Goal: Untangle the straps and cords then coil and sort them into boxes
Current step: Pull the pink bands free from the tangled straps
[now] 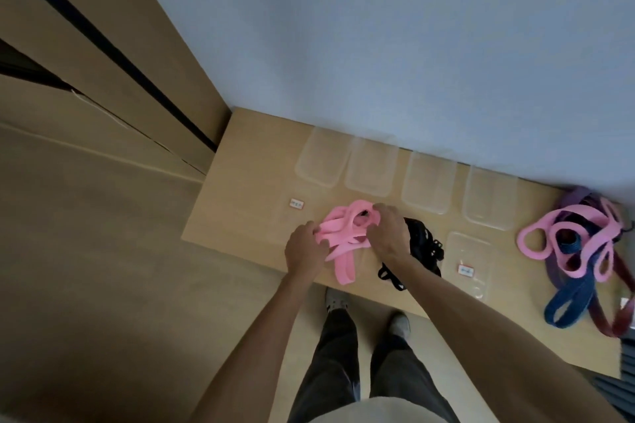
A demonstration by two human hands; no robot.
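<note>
A pink strap (pixel 343 233) lies bunched in loose loops near the front edge of the worktop (pixel 240 203), one end trailing toward the person. Both hands are on it: the left hand (pixel 304 249) closes its grip on the bundle's left side, and the right hand (pixel 390 232) holds its right side from above, fingers curled into the loops. Just right of the pink strap, partly under the right forearm, sits a black cord tangle (pixel 424 247).

Behind these, four clear boxes (pixel 427 182) stand in a row along the wall. A fifth clear box (pixel 469 261) with a small label lies right of the black tangle, and another label (pixel 296 204) shows left of the pink strap on what seems a further clear box, hard to make out.

At the worktop's far right a pile (pixel 584 244) of pink, purple, blue and maroon straps lies knotted together, well apart from the hands.
</note>
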